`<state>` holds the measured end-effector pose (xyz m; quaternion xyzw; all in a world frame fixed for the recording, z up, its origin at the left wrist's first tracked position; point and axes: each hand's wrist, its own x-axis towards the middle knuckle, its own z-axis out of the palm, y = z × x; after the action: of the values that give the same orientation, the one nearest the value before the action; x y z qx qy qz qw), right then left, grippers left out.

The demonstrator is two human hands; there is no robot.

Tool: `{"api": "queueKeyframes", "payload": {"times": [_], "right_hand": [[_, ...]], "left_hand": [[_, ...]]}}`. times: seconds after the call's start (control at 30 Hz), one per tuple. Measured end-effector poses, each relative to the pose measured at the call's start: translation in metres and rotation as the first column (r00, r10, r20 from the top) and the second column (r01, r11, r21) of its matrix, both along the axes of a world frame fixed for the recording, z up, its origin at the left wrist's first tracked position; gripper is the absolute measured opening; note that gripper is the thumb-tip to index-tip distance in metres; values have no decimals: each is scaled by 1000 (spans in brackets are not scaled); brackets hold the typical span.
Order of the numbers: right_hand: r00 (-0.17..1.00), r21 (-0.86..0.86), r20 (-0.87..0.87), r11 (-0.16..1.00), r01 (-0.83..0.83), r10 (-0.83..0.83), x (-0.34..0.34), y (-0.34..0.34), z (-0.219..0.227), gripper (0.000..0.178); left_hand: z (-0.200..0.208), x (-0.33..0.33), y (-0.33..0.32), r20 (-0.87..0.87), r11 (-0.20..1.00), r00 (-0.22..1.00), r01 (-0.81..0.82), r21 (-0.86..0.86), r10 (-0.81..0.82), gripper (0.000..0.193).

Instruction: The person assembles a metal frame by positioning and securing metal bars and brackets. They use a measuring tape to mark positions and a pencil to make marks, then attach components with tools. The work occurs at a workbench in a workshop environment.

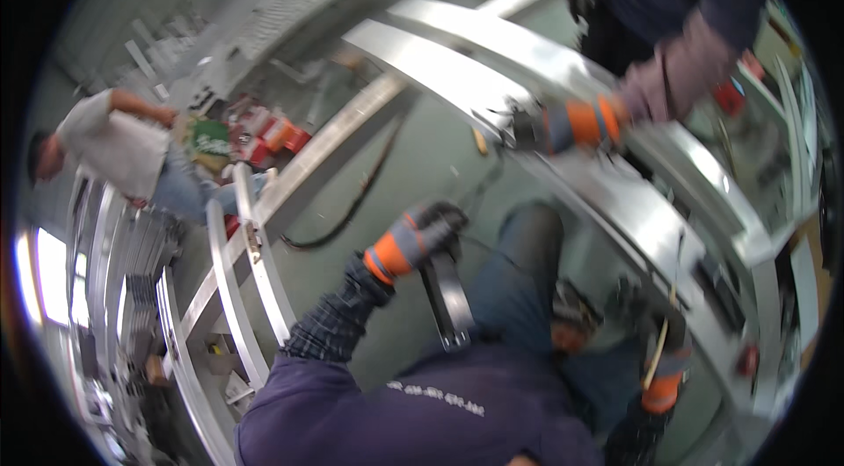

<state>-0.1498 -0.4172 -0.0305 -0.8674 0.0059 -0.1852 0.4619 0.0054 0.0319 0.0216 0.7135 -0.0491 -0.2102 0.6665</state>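
Observation:
My left hand (426, 237), in a dark glove with an orange and grey cuff, is closed round the top of a short, flat metal bar (450, 299) that hangs in front of my chest. My right hand (668, 365), gloved the same way, is low on the right beside the long silvery metal beam (615, 202). Its fingers are dark and blurred. A thin pale yellow strip (657, 352) crosses in front of it; whether the hand grips it is unclear. Farther up the beam, a co-worker's gloved hand (571, 126) is at a small metal object too blurred to name.
A second metal beam (501, 40) runs alongside the first. A long crossbar (334, 136) passes underneath toward the lower left. A dark hose (352, 211) curves across the floor. At left, another person (123, 145) bends near red and green packages (264, 127) and stacked metal profiles.

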Motion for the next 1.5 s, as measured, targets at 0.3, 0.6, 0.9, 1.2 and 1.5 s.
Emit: {"api": "queueKeyframes", "payload": {"times": [0.3,0.6,0.9,1.2,1.5], "right_hand": [[1000,87,12,996,26,-27,-16,8,39,19],[998,34,34,998,59,-60,-4,17,37,13],[998,8,-26,998,58,-58,2,10,59,15],[979,112,123,983,148,-162,-8,-37,50,18],[921,205,246,945,255,-302,-26,-74,60,25]], "left_hand": [[31,22,-25,2,998,998,57,-14,-57,26],[47,41,-17,73,997,995,67,-28,-65,31],[44,80,-20,83,989,988,138,-57,-133,31],[20,122,-52,-36,854,873,467,-229,-487,46],[-14,138,-57,86,745,799,589,-313,-595,71]]}}
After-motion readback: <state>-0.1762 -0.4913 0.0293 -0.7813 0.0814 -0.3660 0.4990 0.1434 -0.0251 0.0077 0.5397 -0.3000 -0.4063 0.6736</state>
